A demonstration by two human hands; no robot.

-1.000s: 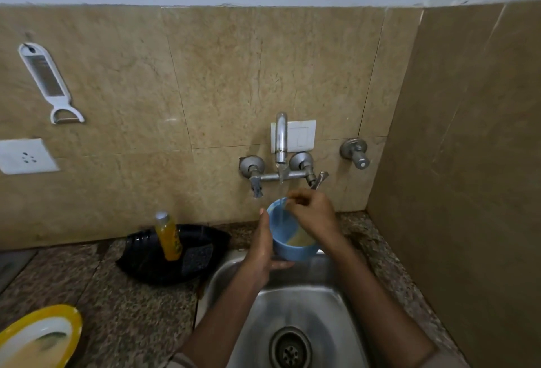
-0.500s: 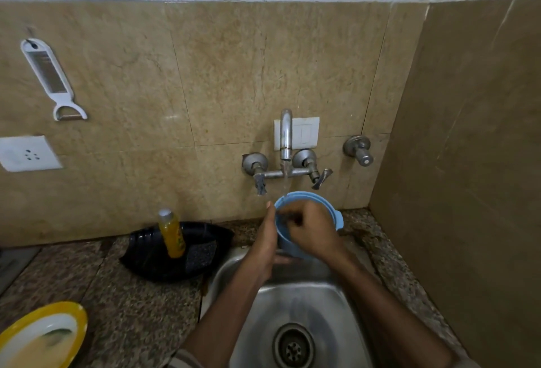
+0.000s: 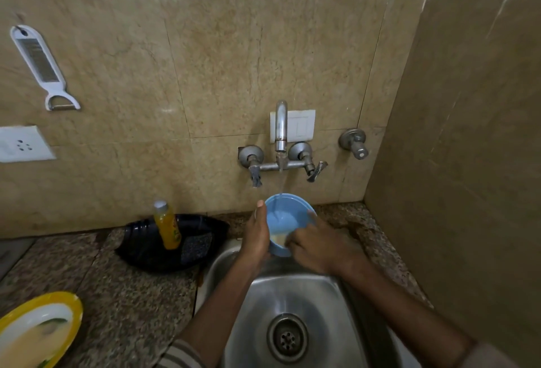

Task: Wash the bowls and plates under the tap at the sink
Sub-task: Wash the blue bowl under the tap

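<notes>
A blue bowl (image 3: 285, 215) is tilted under the tap (image 3: 281, 130), and a thin stream of water runs into it. Yellowish residue lies in its lower part. My left hand (image 3: 257, 239) grips the bowl's left side, thumb pointing up along the rim. My right hand (image 3: 322, 247) is at the near right rim, with its fingers curled over the edge into the bowl. Both hands hold the bowl above the back edge of the steel sink (image 3: 322, 309). A yellow-rimmed plate (image 3: 73, 309) with residue lies on the counter at the lower left.
A yellow bottle (image 3: 168, 227) stands in a black tray (image 3: 146, 250) left of the sink. On the left wall hang a white peeler (image 3: 41, 66) and a socket (image 3: 20, 143). A side wall (image 3: 453, 162) closes in on the right. The drain (image 3: 287, 338) is uncovered.
The bowl has tipped back so its opening faces up toward me under the stream. My right hand slid from the top rim down to the near right rim.
</notes>
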